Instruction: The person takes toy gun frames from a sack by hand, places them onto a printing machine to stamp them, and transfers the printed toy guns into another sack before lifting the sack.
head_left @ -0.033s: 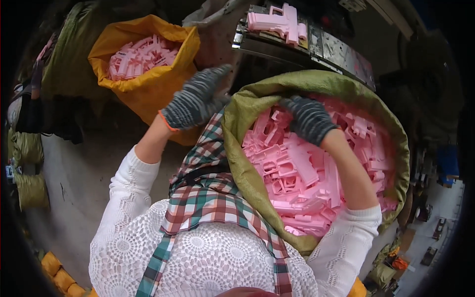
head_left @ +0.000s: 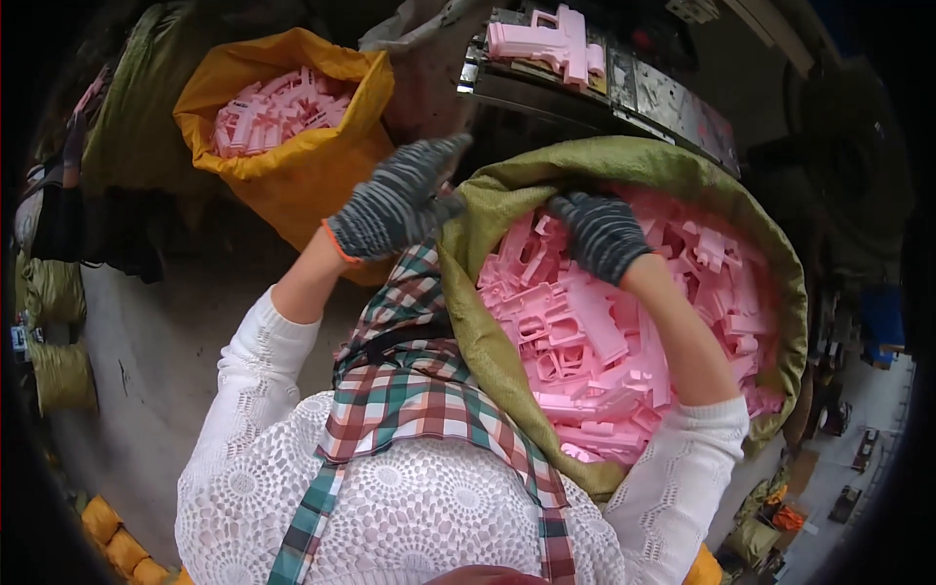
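A green woven sack [head_left: 475, 331] with a rolled-down rim stands at my right, filled with pink plastic toy gun parts [head_left: 585, 322]. My right hand [head_left: 600, 234], in a grey-striped knit glove, is over these parts at the sack's far left rim. Its fingers bend downward and the fingertips are hidden, so a hold cannot be made out. My left hand [head_left: 395, 200], gloved alike, hovers just left of that rim, fingers stretched out and thumb apart, with nothing in it. A pink toy gun body [head_left: 548, 44] lies on the metal machine bed [head_left: 673, 102] beyond the sack.
A yellow sack [head_left: 283, 200] holding more small pink parts stands at the far left. Green sacks [head_left: 63, 380] lie at the left edge. Yellow bundles [head_left: 122, 546] sit at the lower left, and a blue box [head_left: 882, 322] shows at the right.
My left hand has moved a little right, toward the green sack's rim. My right hand has shifted slightly left over the pink parts.
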The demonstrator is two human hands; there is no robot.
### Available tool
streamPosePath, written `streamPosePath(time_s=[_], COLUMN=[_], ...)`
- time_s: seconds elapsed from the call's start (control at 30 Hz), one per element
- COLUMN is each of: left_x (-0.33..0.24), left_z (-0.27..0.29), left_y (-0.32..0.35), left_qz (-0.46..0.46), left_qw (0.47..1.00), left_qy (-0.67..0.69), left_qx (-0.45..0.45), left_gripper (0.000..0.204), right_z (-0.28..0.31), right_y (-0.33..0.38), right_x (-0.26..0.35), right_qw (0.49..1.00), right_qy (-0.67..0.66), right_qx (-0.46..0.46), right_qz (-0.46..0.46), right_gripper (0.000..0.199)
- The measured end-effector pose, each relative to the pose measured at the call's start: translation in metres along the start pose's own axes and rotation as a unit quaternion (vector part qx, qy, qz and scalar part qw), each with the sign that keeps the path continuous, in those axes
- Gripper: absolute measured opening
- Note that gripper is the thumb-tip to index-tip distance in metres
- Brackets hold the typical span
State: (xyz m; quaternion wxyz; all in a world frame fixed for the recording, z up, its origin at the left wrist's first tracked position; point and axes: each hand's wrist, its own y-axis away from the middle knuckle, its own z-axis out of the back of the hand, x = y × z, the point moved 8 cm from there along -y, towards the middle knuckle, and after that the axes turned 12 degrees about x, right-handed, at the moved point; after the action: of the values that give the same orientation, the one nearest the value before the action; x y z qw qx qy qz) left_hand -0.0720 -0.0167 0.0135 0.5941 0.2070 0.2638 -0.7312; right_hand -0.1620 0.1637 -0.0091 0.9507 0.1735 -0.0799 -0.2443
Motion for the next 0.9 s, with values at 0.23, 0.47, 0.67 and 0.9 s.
streamPosePath(time_s=[0.23, 0.47, 0.67, 0.9], left_x=[-0.038, -0.075, -0.057, -0.07], left_z=[-0.021, -0.051, -0.006, 0.005], left_y=[0.015, 0.008, 0.009, 0.002], left_qz=[-0.064, -0.098, -0.023, -0.06], left_qw=[0.985, 0.95, 0.995, 0.97], left_qy=[0.155, 0.267, 0.037, -0.155], left_qx=[0.05, 0.131, -0.093, -0.179], left_gripper=[0.061, 0.07, 0.064, 0.068], right_z=[0.003, 0.114, 0.127, 0.119], right_y=[0.014, 0.067, 0.074, 0.065], right_x=[0.032, 0.113, 0.08, 0.048], right_qw=[0.983, 0.94, 0.98, 0.967], right_qy=[0.143, 0.087, -0.065, -0.133], right_qx=[-0.042, -0.242, -0.153, -0.208], right_qz=[0.111, 0.223, 0.111, 0.064], right_gripper=[0.021, 0.03, 0.044, 0.042])
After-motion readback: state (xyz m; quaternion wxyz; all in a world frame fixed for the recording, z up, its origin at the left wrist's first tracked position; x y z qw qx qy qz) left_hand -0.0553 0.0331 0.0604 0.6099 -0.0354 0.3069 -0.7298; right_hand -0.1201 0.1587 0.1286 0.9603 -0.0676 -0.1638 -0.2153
